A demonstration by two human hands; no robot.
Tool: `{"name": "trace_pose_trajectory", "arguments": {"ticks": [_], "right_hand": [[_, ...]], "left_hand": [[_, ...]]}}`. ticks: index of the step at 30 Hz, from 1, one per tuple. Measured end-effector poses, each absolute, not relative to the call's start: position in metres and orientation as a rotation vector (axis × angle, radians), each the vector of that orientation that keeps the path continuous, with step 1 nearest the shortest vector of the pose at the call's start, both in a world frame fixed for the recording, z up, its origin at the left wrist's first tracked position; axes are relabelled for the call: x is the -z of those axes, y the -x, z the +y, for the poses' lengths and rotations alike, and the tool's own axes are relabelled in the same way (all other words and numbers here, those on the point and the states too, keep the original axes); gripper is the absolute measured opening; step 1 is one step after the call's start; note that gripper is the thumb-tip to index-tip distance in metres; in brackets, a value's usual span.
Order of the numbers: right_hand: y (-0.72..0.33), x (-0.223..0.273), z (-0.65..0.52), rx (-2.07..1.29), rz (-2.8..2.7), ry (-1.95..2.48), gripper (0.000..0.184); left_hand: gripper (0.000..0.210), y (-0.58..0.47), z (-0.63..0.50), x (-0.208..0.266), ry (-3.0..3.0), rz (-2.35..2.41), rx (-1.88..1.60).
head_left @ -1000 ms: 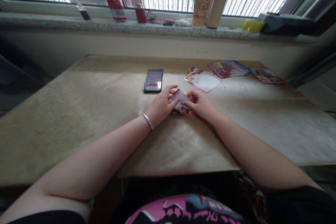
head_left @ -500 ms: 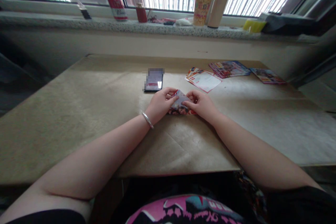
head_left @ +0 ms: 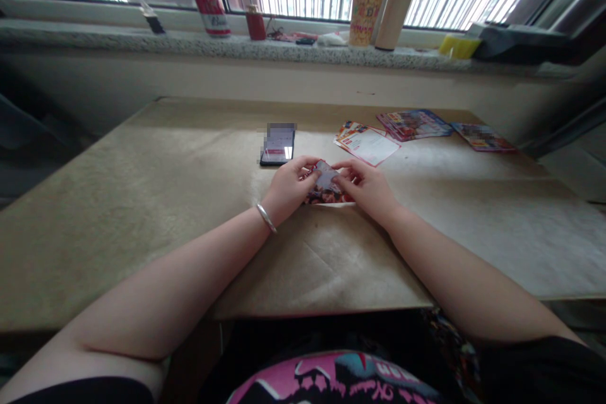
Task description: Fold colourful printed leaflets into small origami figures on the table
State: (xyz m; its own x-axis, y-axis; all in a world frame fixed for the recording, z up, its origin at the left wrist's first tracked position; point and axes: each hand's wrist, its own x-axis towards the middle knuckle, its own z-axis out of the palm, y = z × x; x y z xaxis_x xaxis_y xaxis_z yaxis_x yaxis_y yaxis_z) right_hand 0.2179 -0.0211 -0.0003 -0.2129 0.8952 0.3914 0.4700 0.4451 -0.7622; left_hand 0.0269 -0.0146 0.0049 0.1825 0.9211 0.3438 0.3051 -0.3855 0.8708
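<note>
Between my two hands is a colourful printed card (head_left: pixel 327 189), grey-white in its upper part with reddish figures along its lower edge. My left hand (head_left: pixel 290 182) is closed on the card's left side, thumb on top, and a silver bangle circles that wrist. On the other side my right hand (head_left: pixel 368 188) grips the card, its thumb lying across the printed face. My fingers hide both side edges, so whether it is one card or several cannot be made out. A phone (head_left: pixel 278 146) with a lit screen lies just beyond my left hand.
Beyond my right hand lie a white sheet with a red border (head_left: pixel 372 146), a pile of colourful printed cards (head_left: pixel 416 125) and another such pile (head_left: pixel 483 137). On the granite sill (head_left: pixel 293 53) stand a red can (head_left: pixel 211 12), a red bottle (head_left: pixel 255 24) and a patterned cup (head_left: pixel 365 16).
My right thumb has shifted slightly to the right across the card, uncovering more of its face. The card's lower edge sits a little higher, and my left hand has barely moved.
</note>
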Motion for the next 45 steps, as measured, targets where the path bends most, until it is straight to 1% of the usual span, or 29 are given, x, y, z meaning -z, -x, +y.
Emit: {"name": "trace_pose_trajectory", "arguments": {"ticks": [4,12,17,22,27,32,37,41,45], "right_hand": [[-0.2178,-0.0012,-0.0224,-0.635,-1.853,1.198,0.02],[-0.2173,-0.0031,-0.0237,-0.578,-1.88,1.21,0.019],[-0.2176,-0.0031,-0.0241,-0.533,-1.916,1.199,0.018],[-0.2169,-0.0027,-0.0238,-0.492,-1.91,1.169,0.019],[-0.2164,-0.0027,-0.0229,-0.523,-1.873,1.175,0.019],[-0.2158,-0.0033,-0.024,-0.556,-1.856,1.193,0.017],[-0.2154,-0.0025,-0.0242,-0.565,-1.854,1.209,0.017],[-0.2146,-0.0006,-0.0227,-0.566,-1.816,1.193,0.017],[-0.2144,0.002,-0.0192,-0.662,-1.76,1.22,0.018]], "left_hand": [[0.019,-0.0268,-0.0161,-0.0066,-1.792,1.142,-1.24],[0.018,-0.0298,-0.0172,-0.0086,-1.692,1.142,-1.256],[0.026,-0.0296,-0.016,-0.0064,-1.544,1.045,-1.23],[0.021,-0.0294,-0.016,-0.0067,-1.539,1.016,-1.247],[0.017,-0.0302,-0.018,-0.0082,-1.608,1.033,-1.257],[0.022,-0.0305,-0.0176,-0.0077,-1.591,1.016,-1.258],[0.017,-0.0306,-0.0175,-0.0082,-1.596,1.07,-1.265],[0.018,-0.0302,-0.0174,-0.0076,-1.615,1.083,-1.264],[0.021,-0.0281,-0.0148,-0.0052,-1.672,1.074,-1.239]]}}
